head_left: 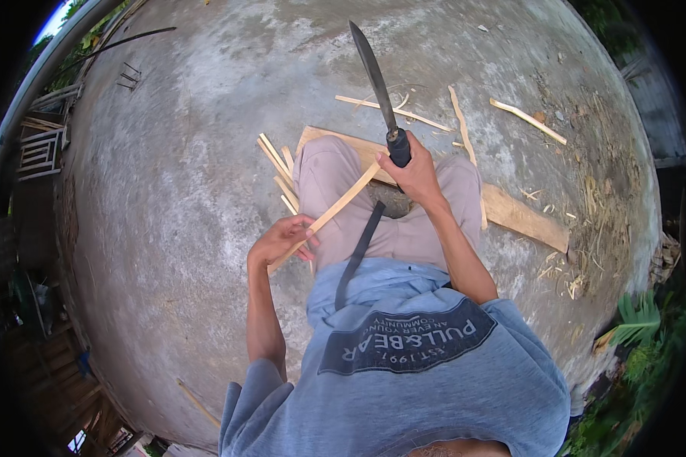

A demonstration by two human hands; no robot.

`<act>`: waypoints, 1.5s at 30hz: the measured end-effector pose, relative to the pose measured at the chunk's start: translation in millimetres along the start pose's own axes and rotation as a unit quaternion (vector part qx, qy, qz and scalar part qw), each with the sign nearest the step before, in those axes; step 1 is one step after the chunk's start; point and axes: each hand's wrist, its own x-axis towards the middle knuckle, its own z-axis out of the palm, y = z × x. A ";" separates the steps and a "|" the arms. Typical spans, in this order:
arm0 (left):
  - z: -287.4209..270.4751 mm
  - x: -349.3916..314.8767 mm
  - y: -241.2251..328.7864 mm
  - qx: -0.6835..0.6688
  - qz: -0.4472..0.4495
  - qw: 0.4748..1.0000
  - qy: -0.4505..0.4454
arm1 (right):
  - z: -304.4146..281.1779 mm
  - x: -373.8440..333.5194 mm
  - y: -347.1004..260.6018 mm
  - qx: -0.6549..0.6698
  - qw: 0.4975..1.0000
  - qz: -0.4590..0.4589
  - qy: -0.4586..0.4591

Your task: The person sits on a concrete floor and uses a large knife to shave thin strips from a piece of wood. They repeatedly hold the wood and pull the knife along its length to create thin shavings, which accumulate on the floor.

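Note:
My right hand grips the black handle of a machete, its long dark blade pointing up and away from me. A thin, pale strip of wood or bamboo slants across my lap. Its upper end meets my right thumb, beside the machete handle. Lower down, my left hand has its fingers around the strip, near its other end. A wooden plank lies under my bent knees and sticks out on the right. More pale strips lie in a loose bunch beside my left knee.
Several cut strips and curled shavings are scattered on the concrete floor, ahead and to the right. A dark strap hangs down between my legs. Green plants edge the floor at lower right; a white slatted frame stands far left.

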 end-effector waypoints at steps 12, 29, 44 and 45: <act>104.5 52.6 67.4 0.148 0.317 0.869 0.351 | 57.8 -35.3 -11.8 0.272 0.951 0.126 0.073; 65.0 47.7 61.2 -0.231 0.263 0.934 0.076 | 23.3 -74.8 -33.8 0.298 0.935 0.166 -0.099; 111.9 26.4 78.7 -0.059 0.284 0.930 0.226 | 9.8 -78.1 -74.0 0.402 0.871 0.224 -0.171; 111.4 26.8 77.1 -0.058 0.280 0.932 0.224 | 12.1 -80.7 -72.7 0.404 0.869 0.225 -0.174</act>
